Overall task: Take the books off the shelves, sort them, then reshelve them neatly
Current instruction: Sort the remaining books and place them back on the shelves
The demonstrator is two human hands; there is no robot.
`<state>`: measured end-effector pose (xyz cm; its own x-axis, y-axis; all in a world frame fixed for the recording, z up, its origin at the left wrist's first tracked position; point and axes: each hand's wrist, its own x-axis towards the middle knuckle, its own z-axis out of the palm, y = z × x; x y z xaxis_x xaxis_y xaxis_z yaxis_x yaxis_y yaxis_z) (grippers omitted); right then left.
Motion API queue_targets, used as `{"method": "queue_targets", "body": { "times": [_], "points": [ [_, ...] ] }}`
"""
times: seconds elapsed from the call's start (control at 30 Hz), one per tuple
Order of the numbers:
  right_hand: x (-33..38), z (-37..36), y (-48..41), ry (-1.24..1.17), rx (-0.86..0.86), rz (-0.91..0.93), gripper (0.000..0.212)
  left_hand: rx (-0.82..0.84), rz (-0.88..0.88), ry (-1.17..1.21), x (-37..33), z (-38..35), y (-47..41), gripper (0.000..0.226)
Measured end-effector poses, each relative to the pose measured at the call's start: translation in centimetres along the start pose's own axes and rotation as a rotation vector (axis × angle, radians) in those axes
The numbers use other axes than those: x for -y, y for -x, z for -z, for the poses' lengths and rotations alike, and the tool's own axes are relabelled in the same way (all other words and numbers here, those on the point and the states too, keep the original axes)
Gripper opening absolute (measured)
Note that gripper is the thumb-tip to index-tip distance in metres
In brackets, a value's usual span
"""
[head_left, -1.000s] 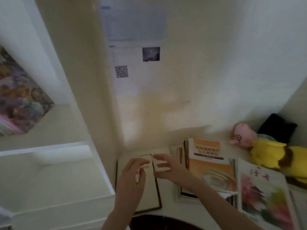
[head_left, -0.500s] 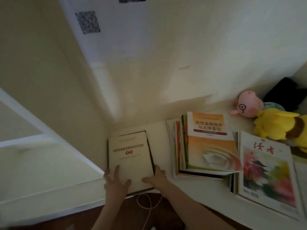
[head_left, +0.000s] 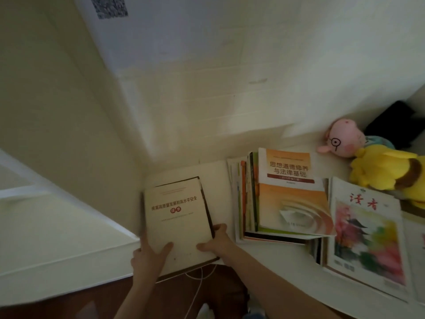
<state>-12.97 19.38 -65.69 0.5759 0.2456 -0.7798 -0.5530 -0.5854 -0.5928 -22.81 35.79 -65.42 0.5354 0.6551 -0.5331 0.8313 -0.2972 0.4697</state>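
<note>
A cream book with red lettering lies flat in the left corner of the white desk, on top of a dark-edged book. My left hand holds its near left corner, thumb on the cover. My right hand grips its near right edge. To the right stands a stack of books topped by an orange-and-white textbook. Farther right lies a magazine with a flower cover.
A pink and yellow plush toy lies at the back right beside a black object. A white cable hangs below the desk edge. A pale side panel walls the left; papers with a QR code hang above.
The view tilted down from the wall. My hands dropped from hovering over the cream book to its near corners and now hold it there.
</note>
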Motion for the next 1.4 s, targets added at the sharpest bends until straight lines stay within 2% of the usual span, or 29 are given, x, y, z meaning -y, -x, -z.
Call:
{"method": "queue_targets", "body": {
  "times": [0.17, 0.23, 0.3, 0.4, 0.5, 0.63, 0.7, 0.87, 0.97, 1.07, 1.13, 1.2, 1.27, 1.33, 1.4],
  "points": [
    [-0.5, 0.1, 0.9, -0.009, 0.068, -0.03, 0.105, 0.067, 0.16, 0.147, 1.2, -0.7, -1.4, 0.117],
    [-1.0, 0.6, 1.4, -0.015, 0.088, -0.034, 0.105, 0.104, 0.209, 0.178, 2.3, -1.6, -1.8, 0.116],
    [-1.3, 1.1, 2.2, 0.01, 0.088, -0.009, 0.097, 0.134, 0.215, 0.252, 1.2, -1.1, -0.2, 0.098],
    [-1.4, 1.9, 4.0, 0.051, 0.05, 0.052, 0.072, 0.17, 0.207, 0.387, 0.0, -0.3, 1.8, 0.054],
    [-0.2, 3.5, 6.6, 0.05, 0.049, 0.131, 0.06, 0.185, 0.17, 0.491, -1.1, 0.6, 2.8, 0.042],
    [1.9, 7.5, 10.2, -0.068, 0.0, 0.229, 0.058, 0.152, -0.032, 0.494, -6.1, 2.6, 4.9, 0.027],
    [2.9, 10.0, 12.0, -0.13, -0.035, 0.291, 0.053, 0.124, -0.134, 0.512, -9.6, 3.3, 6.0, 0.029],
    [4.2, 17.2, 15.6, -0.223, -0.175, 0.381, 0.051, 0.127, -0.361, 0.522, -17.7, 2.1, 8.1, 0.063],
    [3.4, 21.2, 16.5, -0.285, -0.216, 0.401, 0.047, 0.13, -0.414, 0.516, -21.6, -0.6, 9.2, 0.078],
    [1.0, 24.0, 15.7, -0.307, -0.261, 0.351, 0.046, 0.198, -0.426, 0.463, -23.6, -4.3, 9.9, 0.077],
    [-0.9, 24.9, 14.5, -0.237, -0.283, 0.28, 0.048, 0.277, -0.385, 0.41, -23.6, -6.6, 10.0, 0.073],
    [-2.5, 25.5, 13.6, -0.153, -0.312, 0.205, 0.049, 0.312, -0.392, 0.206, -23.0, -7.8, 10.1, 0.072],
    [-3.4, 26.2, 13.0, 0.005, -0.404, 0.155, 0.052, 0.266, -0.45, 0.068, -22.8, -7.8, 10.2, 0.06],
    [-3.4, 26.8, 12.9, 0.168, -0.453, 0.144, 0.058, 0.275, -0.444, 0.136, -23.0, -7.5, 10.2, 0.052],
    [-3.0, 27.1, 13.0, 0.034, -0.33, 0.144, 0.056, 0.313, -0.461, 0.258, -23.3, -7.7, 9.9, 0.053]
  ]
}}
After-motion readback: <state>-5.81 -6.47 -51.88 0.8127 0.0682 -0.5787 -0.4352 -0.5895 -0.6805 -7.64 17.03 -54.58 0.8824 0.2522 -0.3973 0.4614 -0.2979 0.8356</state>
